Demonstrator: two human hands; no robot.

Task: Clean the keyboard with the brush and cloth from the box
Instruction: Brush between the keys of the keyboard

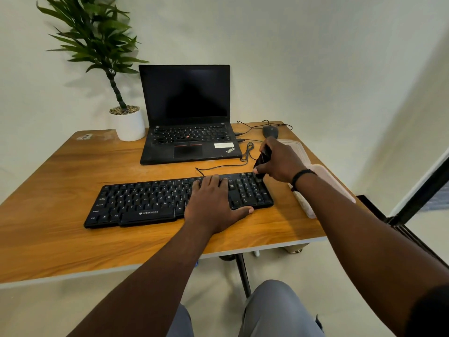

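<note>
A black keyboard (145, 203) lies across the wooden table (48, 227), its cable running back to the laptop. My left hand (213, 203) lies flat on the keyboard's right half, fingers straight over the keys and thumb at the front edge. My right hand (281, 159) grips a black brush (261, 160), tilted, its tip down on the number pad at the keyboard's far right corner. Behind my right forearm sits a translucent plastic box (323, 176) with its lid; I cannot see a cloth.
An open black laptop (187, 132) with a dark screen stands behind the keyboard. A potted plant in a white pot (128, 125) is at the back left. A black mouse (269, 131) and loose cables lie at the back right. The table's right edge is beside the box.
</note>
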